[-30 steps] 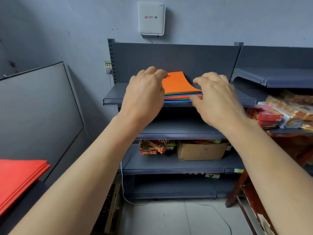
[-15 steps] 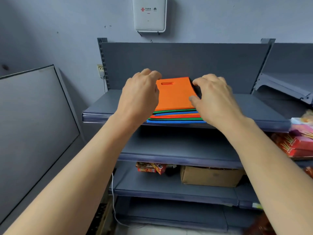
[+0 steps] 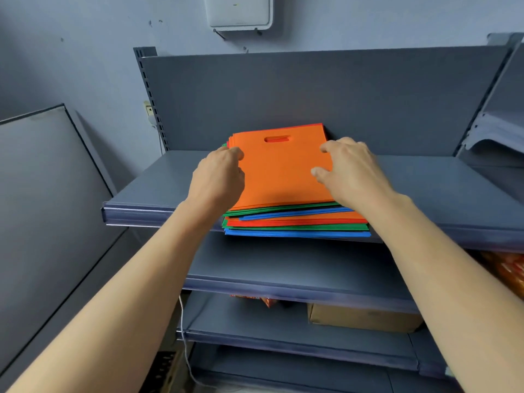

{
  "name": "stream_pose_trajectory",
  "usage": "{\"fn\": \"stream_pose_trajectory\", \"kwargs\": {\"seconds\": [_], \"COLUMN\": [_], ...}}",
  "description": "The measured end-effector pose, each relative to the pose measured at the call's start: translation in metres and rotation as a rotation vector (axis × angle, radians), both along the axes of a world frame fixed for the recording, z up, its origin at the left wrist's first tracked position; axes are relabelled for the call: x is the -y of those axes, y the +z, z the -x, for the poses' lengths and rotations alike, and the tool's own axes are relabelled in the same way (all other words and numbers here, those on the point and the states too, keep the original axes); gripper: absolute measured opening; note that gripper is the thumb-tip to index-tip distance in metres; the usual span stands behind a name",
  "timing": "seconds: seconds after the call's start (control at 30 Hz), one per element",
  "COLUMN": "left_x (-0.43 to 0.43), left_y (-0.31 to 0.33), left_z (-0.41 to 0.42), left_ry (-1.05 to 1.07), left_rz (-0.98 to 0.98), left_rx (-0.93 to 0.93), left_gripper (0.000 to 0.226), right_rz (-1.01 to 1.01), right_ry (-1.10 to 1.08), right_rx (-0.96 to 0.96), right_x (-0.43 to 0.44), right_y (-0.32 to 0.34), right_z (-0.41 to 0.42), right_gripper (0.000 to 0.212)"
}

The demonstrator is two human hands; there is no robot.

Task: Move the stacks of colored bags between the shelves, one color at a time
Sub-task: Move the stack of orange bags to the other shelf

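The hands have slid apart along the flat orange fabric bags (image 3: 280,171) topping the pile (image 3: 297,226) on the grey metal top shelf (image 3: 442,188), with the left hand (image 3: 218,177) curled at their edge, grip unclear, and the right hand (image 3: 351,174) resting with fingers spread, so it seems best to lift orange layers only.

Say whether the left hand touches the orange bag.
Touching: the head view shows the left hand curled against the left edge of the top orange bag.
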State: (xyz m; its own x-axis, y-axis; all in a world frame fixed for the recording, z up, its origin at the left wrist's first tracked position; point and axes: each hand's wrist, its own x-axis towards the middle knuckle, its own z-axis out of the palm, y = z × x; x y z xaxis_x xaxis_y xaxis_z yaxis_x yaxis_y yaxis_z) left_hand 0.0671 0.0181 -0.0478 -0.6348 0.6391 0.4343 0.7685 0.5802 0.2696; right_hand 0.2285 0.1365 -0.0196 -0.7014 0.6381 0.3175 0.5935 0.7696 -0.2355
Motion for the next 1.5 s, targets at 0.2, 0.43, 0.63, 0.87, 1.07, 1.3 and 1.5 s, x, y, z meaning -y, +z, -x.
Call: {"fn": "stream_pose_trajectory", "kwargs": {"seconds": [0.2,0.43,0.63,0.87,1.07,1.3,1.5], "left_x": [-0.035,-0.053,-0.06,-0.065,-0.068,-0.076,-0.074], "left_y": [-0.019,-0.03,-0.035,-0.035,-0.038,-0.039,-0.04], "left_z": [0.033,0.054,0.058,0.066,0.061,0.045,0.043], "left_ry": [0.061,0.073,0.124,0.161,0.091,-0.006,0.008], "left_rz": [0.148,0.253,0.204,0.096,0.105,0.286,0.276], "left_rx": [0.286,0.444,0.542,0.74,0.543,0.078,0.088], "left_gripper": [0.032,0.025,0.036,0.064,0.048,0.055,0.05], "right_rz": [0.084,0.256,0.29,0.395,0.399,0.39,0.388], "right_ry": [-0.045,-0.067,-0.108,-0.215,-0.226,-0.229,-0.224], "right_rx": [0.075,0.253,0.311,0.365,0.378,0.393,0.389], "right_x": [-0.031,-0.049,-0.061,-0.076,-0.078,-0.077,-0.076], "right_y": [-0.012,-0.047,-0.054,-0.06,-0.061,-0.062,-0.063], "right_z": [0.025,0.048,0.064,0.069,0.07,0.07,0.068], "right_gripper": [0.054,0.073,0.076,0.095,0.097,0.093,0.091]}}
